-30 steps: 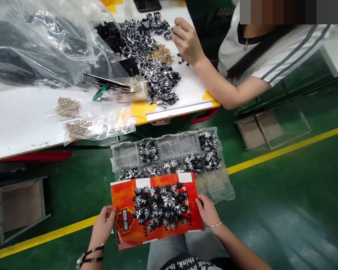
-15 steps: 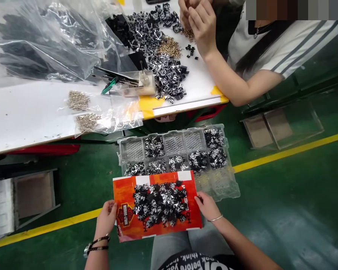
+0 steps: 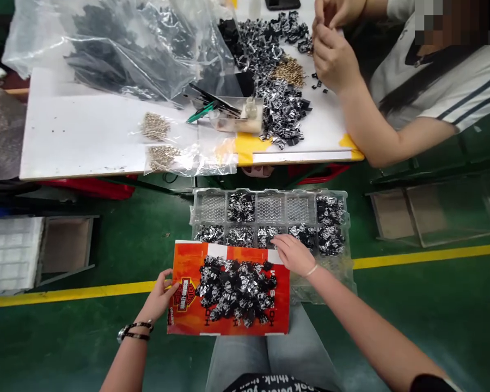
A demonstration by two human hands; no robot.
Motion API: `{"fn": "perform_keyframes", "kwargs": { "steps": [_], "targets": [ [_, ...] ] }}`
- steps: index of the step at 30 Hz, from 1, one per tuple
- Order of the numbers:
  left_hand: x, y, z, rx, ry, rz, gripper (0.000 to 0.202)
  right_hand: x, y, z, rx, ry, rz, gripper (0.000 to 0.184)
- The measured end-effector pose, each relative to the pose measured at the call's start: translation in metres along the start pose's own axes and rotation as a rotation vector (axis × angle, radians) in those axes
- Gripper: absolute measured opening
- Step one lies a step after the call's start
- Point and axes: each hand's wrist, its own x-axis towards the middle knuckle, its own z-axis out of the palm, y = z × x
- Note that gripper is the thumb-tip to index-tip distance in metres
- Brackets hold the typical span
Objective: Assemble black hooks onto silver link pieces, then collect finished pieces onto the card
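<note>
An orange printed card (image 3: 188, 313) lies across my lap with a heap of small black-and-silver parts (image 3: 237, 288) on it. My left hand (image 3: 162, 294) grips the card's left edge, fingers curled. My right hand (image 3: 293, 253) has left the card and rests palm down, fingers stretched, at the card's far right corner, over the near row of a clear compartment tray (image 3: 269, 209). Several tray compartments hold the same shiny parts.
A white table (image 3: 81, 136) carries plastic bags (image 3: 118, 49), brass pieces (image 3: 155, 126), a small clear box (image 3: 237, 117) and piles of parts. A co-worker's hands (image 3: 335, 49) work at its far right. Green floor with a yellow line (image 3: 433, 253) surrounds me; boxes stand at both sides.
My right hand let go of the card's right edge and reached forward to the tray's near row. The view shifted left. The co-worker's hands came together.
</note>
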Motion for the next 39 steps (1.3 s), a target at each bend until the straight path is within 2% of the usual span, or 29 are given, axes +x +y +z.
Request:
{"fn": "perform_keyframes", "kwargs": {
  "steps": [3,7,14,22,28,34,39],
  "targets": [
    [0.002,-0.008,-0.008,-0.050,-0.025,0.014,0.038,0.033,0.010,0.006,-0.080,-0.122,-0.214,0.032],
    [0.001,-0.017,-0.021,-0.086,-0.030,0.024,0.038,0.054,0.016,0.013,-0.181,-0.242,-0.398,0.032],
    [-0.002,-0.021,-0.039,-0.087,-0.035,0.050,0.043,0.061,0.026,0.007,-0.291,-0.329,-0.598,0.040],
    [-0.006,-0.019,-0.035,-0.059,0.010,0.076,0.042,0.069,0.032,0.012,-0.339,-0.376,-0.724,0.029],
    [-0.004,-0.024,-0.034,-0.056,0.054,0.098,0.041,0.076,0.031,0.014,-0.380,-0.461,-0.713,0.023],
    [-0.010,-0.027,-0.039,-0.034,0.089,0.057,0.045,0.075,0.025,0.012,-0.446,-0.526,-0.590,0.025],
    [-0.024,-0.038,-0.054,-0.033,0.171,0.007,0.049,0.069,0.018,0.015,-0.486,-0.516,-0.462,0.025]
  ]
}}
